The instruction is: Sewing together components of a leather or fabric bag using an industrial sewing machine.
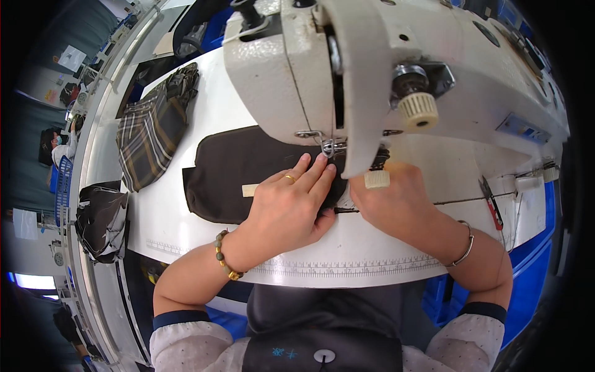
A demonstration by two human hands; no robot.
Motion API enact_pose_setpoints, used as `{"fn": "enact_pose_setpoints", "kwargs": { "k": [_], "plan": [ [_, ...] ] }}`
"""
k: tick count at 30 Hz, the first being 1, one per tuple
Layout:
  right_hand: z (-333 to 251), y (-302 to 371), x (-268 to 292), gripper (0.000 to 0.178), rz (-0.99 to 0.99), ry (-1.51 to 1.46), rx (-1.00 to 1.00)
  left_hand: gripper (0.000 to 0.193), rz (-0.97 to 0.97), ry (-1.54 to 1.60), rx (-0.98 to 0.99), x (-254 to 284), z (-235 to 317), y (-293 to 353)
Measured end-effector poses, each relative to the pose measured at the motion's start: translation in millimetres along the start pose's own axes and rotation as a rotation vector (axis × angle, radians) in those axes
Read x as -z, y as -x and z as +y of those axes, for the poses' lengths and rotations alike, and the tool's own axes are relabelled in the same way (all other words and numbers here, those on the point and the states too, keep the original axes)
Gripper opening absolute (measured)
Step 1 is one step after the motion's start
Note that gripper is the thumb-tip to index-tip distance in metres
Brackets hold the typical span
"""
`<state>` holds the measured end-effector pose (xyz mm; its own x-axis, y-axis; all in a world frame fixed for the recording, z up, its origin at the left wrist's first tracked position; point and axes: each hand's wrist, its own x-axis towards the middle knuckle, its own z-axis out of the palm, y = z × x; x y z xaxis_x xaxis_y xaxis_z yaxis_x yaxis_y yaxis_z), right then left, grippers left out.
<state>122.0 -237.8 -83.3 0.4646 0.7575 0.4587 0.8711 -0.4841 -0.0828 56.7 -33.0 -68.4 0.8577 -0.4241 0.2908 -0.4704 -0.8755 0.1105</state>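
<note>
A dark brown fabric piece [232,167] with rounded corners lies flat on the white table under the sewing machine's presser foot [328,147]. A small cream strip [250,190] shows on it beside my left wrist. My left hand [288,201] rests on the fabric, open, its fingers stretched toward the foot. To the right of the needle area is my right hand [393,195], its fingers curled closed by the fabric's right edge. The machine head partly covers those fingers, so what they grip is hidden.
The white sewing machine [285,68] looms over the work. Plaid fabric [155,127] lies at the left, with a folded dark bundle [102,220] by the table's left edge. Red-handled thread snips [493,204] lie at right. A printed ruler [347,271] follows the front edge.
</note>
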Motion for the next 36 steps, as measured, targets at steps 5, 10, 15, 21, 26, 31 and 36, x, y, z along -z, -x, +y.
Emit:
{"fn": "enact_pose_setpoints", "kwargs": {
  "k": [5,10,15,21,26,31,36],
  "plan": [
    [0,0,-4,0.009,-0.008,0.073,0.0,0.053,0.057,-0.049,-0.031,-1,-3,0],
    [-1,1,-6,0.012,-0.045,0.133,-0.044,0.049,0.046,0.001,-0.027,-3,-5,3],
    [-1,3,-3,0.009,-0.02,0.221,-0.111,0.048,0.023,-0.077,-0.031,0,2,20],
    [-10,11,39,0.011,-0.175,0.104,-0.231,0.043,-0.051,-0.139,-0.105,17,20,48],
    [-50,51,70,0.04,-0.241,-0.963,-0.835,0.033,0.249,-0.032,-0.262,27,54,64],
    [-92,81,53,0.076,0.016,-1.36,-0.943,0.035,0.249,0.164,-0.33,8,98,75],
    [-77,142,112,0.076,0.081,-0.737,-0.951,0.058,0.148,0.517,-0.399,40,102,68]
  ]
}}
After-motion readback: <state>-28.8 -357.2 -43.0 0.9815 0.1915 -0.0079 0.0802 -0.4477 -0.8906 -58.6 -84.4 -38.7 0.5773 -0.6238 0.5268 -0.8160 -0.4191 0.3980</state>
